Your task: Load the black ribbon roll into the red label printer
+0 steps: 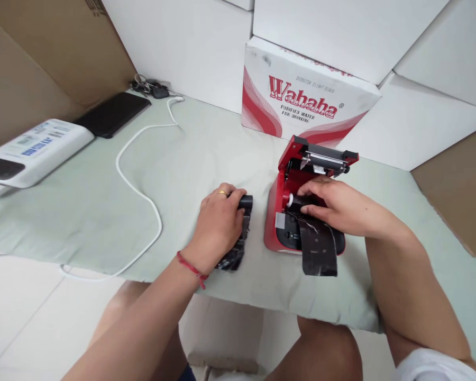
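A small red label printer [272, 217] stands on the cloth-covered table with its lid [291, 151] raised. My right hand [329, 203] reaches inside, its fingers closed around a roll of black ribbon [301, 202]. From that roll a loose black strip [319, 248] hangs over the printer's front edge. Left of the printer, my left hand [222, 219] is curled over a second black ribbon roll [246, 201] lying on the cloth. Its crinkled black tail [234, 259] shows below the hand. Part of each roll is hidden by fingers.
Behind the printer stands a Wahaba-style printed white and red carton [301, 100] against white boxes. A white cable [143, 196] winds across the cloth [190, 143]. On the left lie a white device [43, 148], a black phone [115, 114] and keys [154, 87].
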### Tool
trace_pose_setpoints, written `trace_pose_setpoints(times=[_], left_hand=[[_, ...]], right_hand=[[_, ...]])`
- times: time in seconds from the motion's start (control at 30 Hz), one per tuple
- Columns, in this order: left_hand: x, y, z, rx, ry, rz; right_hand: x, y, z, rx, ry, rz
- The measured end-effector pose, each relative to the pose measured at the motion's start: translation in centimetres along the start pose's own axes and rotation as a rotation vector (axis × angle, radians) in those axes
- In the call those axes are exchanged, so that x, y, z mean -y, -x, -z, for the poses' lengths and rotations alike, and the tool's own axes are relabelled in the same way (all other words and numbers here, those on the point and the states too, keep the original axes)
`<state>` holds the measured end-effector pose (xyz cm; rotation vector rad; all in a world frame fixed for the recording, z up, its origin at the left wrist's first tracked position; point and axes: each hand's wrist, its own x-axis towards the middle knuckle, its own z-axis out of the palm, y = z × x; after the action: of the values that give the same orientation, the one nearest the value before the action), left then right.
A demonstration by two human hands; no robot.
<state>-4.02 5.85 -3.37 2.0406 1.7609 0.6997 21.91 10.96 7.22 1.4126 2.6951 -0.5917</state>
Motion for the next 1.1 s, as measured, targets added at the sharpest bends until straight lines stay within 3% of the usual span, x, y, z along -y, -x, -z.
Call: trace_pose_setpoints(times=[0.1, 0.23, 0.33, 0.4, 0.53, 0.67, 0.77, 0.87, 0.97, 1.0, 1.1], left_hand=[[-0.1, -0.2, 0.6, 0.001, 0.081, 0.071], [-0.3, -0.1, 1.4, -0.116, 0.239, 0.129], [-0.4, 0.1, 1.9, -0.194, 0.424, 0.174], [-0.5, 0.1, 2.1, -0.219, 0.621, 0.226], [-0.8, -0.1, 2.6, -0.302, 1.136, 0.244], [-1.4, -0.1, 3.4, -0.27, 1.391, 0.208], [-1.7, 0.4, 3.9, -0.154, 1.465, 0.152], [-1.9, 1.3, 4.2, 0.073, 1.549, 0.053], [-2.4, 2.3, 4.0, 0.285, 1.55, -0.141], [-2.7, 2.5, 3.9, 0.326, 1.519, -0.196], [-3.8, 2.7, 3.2, 0.332, 1.39, -0.284]], right_hand=[[0.2, 0.8, 0.9, -0.001, -0.182, -0.017], [-0.1, 4.1, 3.7, -0.091, -0.383, 0.051], [-2.6, 7.7, 6.3, -0.114, -0.427, 0.073], [-5.3, 9.0, 7.1, -0.081, -0.285, -0.065], [-10.3, 7.0, 5.4, 0.132, -0.129, -0.139], [-11.5, 2.9, 2.4, 0.311, -0.082, -0.186], [-9.9, 2.9, 2.4, 0.24, -0.007, -0.23], [-6.5, 5.5, 4.1, 0.024, -0.039, -0.176], [-1.6, 7.6, 5.1, -0.199, -0.167, -0.074], [0.0, 7.9, 5.0, -0.282, -0.228, -0.005], [4.1, 7.2, 3.5, -0.285, -0.259, 0.15]])
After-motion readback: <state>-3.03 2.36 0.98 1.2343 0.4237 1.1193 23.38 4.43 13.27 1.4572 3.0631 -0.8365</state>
